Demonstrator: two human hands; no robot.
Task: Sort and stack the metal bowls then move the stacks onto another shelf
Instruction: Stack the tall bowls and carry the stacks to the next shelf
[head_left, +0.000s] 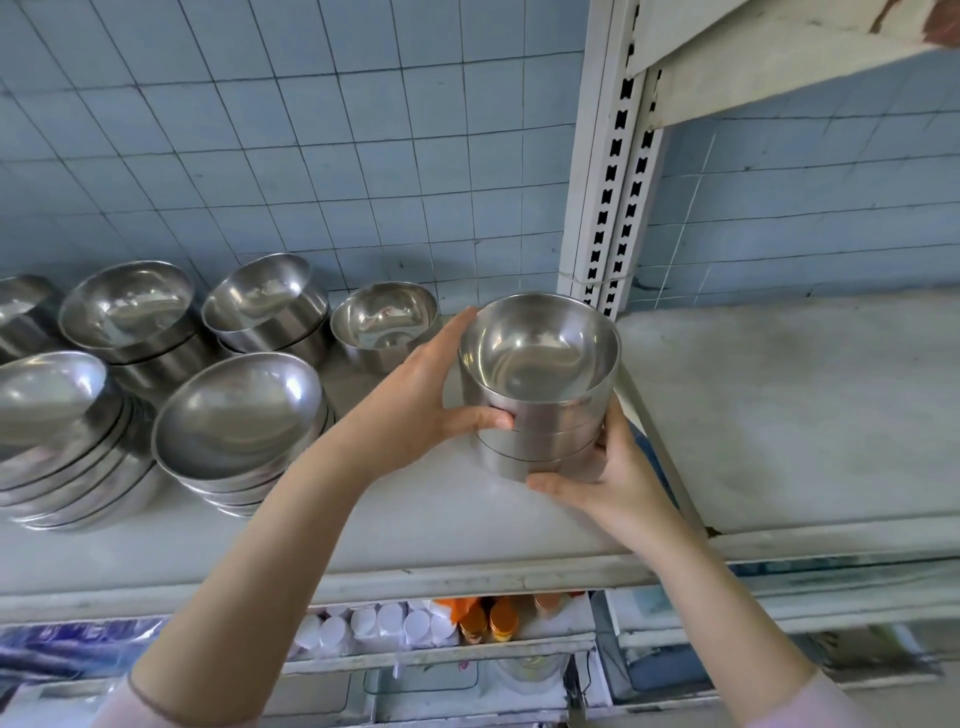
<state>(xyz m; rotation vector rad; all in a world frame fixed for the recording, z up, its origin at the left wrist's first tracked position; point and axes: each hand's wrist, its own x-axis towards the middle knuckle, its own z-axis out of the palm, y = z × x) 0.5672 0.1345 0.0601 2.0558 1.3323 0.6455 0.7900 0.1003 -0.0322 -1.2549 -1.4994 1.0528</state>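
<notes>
Nothing here is showing clearly enough to be read as text, label or number. A blue package (72, 649) at the lower left is carrying pale lettering, but it is coming out too blurred to make out.

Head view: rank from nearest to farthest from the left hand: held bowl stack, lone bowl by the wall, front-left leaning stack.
1. Held bowl stack: in the left hand.
2. Lone bowl: just behind, by the wall.
3. Front-left leaning stack: left end of the shelf.
</notes>
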